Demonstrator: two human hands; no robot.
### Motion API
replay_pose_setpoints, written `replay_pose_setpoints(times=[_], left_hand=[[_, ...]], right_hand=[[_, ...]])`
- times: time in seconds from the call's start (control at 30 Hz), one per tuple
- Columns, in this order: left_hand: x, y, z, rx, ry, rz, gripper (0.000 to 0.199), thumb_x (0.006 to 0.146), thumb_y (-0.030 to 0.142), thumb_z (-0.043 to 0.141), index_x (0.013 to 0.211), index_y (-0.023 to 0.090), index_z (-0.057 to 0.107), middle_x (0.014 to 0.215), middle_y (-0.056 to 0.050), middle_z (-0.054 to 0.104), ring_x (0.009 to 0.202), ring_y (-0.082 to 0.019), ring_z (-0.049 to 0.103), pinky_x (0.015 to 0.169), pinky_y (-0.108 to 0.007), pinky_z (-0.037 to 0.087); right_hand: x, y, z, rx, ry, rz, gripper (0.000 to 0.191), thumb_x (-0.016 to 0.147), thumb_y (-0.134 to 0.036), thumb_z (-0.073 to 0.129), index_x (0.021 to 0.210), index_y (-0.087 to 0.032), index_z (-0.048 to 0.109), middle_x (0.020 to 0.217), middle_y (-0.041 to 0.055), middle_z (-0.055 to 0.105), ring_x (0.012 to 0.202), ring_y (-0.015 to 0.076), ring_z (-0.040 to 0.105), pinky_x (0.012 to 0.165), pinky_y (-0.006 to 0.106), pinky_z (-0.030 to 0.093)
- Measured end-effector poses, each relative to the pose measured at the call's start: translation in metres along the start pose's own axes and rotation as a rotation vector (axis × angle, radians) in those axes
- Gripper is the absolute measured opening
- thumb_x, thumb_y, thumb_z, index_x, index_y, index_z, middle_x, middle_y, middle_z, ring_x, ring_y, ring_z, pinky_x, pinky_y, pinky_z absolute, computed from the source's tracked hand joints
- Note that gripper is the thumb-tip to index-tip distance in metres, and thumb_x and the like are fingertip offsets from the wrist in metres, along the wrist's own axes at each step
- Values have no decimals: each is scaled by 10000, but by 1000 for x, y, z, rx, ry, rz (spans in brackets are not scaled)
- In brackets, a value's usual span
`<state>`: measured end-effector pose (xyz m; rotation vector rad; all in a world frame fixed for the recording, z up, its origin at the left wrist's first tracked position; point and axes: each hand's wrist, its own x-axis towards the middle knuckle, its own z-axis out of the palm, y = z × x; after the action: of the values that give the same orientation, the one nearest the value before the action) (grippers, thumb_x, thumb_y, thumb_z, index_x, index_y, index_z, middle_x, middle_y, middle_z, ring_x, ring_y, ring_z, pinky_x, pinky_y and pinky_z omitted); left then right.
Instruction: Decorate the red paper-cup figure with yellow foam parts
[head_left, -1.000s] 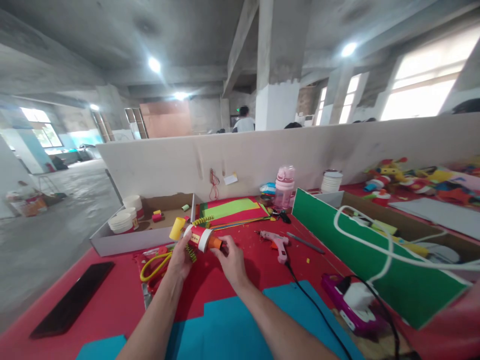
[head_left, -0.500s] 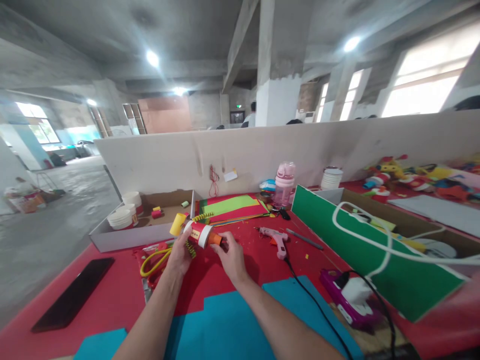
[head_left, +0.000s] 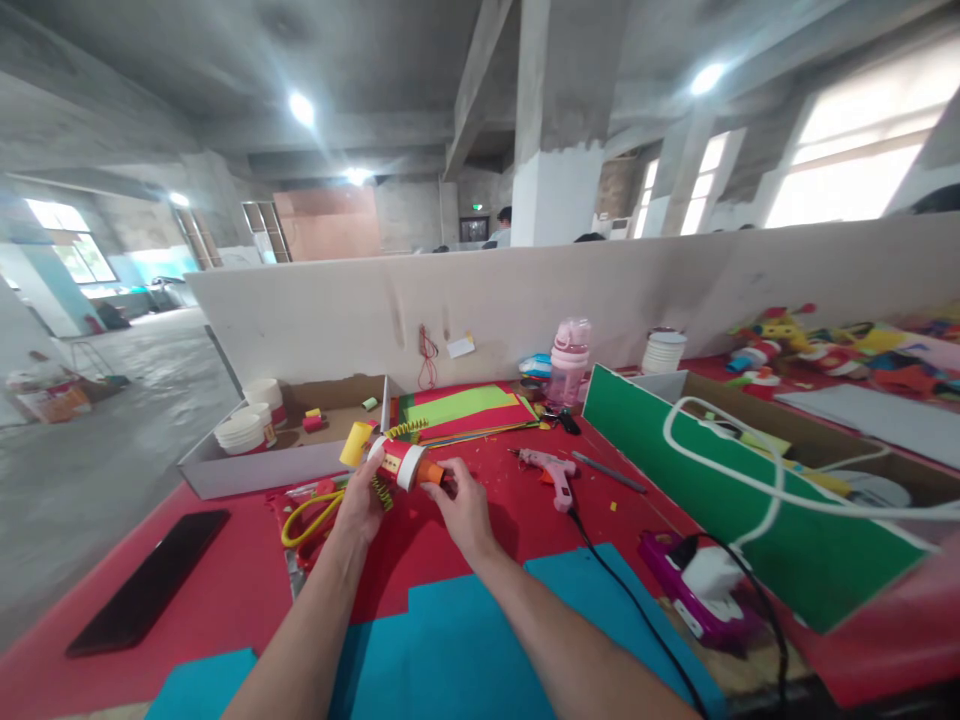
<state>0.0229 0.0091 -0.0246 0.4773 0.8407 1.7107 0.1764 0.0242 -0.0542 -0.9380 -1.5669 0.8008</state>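
Note:
My left hand [head_left: 363,505] is wrapped round a paper cup figure [head_left: 396,460], red with a white rim, held on its side above the red table. A yellow paper roll [head_left: 356,444] sits at its left end, and yellow-green coiled strips [head_left: 407,430] stick out from its sides. At the cup's right end, the fingers of my right hand [head_left: 463,508] pinch an orange paper piece [head_left: 430,472], which touches the cup. Yellow-handled scissors [head_left: 311,520] lie beside my left wrist. To the right of my right hand rests a pink glue gun [head_left: 551,474].
A box with paper cups [head_left: 241,432] stands at the left, near a black phone [head_left: 150,580]. Blue sheets [head_left: 450,650] lie in front. A green-sided box [head_left: 720,500], purple power strip [head_left: 701,595] and cables occupy the right. Coloured paper [head_left: 457,410] and a pink bottle [head_left: 570,365] stand behind.
Both hands keep almost the same hold on the cup figure and the orange piece. The view has shifted very slightly.

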Motion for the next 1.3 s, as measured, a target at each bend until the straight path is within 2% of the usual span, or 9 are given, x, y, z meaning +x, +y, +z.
replay_pose_setpoints(times=[0.3, 0.47, 1.3], left_hand=[[0, 0, 1, 38, -21, 40, 238, 812, 232, 655, 1034, 146, 642, 822, -63, 721, 661, -184, 685, 583, -268, 572], [3, 0, -1, 66, 13, 14, 215, 808, 253, 654, 990, 138, 648, 772, -55, 710, 580, -162, 657, 513, -252, 550], [0, -1, 2, 85, 13, 32, 211, 751, 295, 706, 886, 142, 654, 787, -44, 713, 604, -161, 652, 554, -268, 556]], right_hand=[[0, 2, 0, 6, 4, 1, 259, 783, -368, 638, 979, -209, 576, 843, 43, 694, 754, 212, 666, 650, 282, 477], [1, 5, 1, 14, 1, -7, 259, 782, -371, 641, 977, -212, 576, 843, 42, 696, 746, 212, 669, 647, 284, 482], [1, 5, 2, -2, 17, -10, 269, 778, -394, 653, 970, -218, 584, 800, 25, 691, 711, 199, 657, 621, 271, 466]])
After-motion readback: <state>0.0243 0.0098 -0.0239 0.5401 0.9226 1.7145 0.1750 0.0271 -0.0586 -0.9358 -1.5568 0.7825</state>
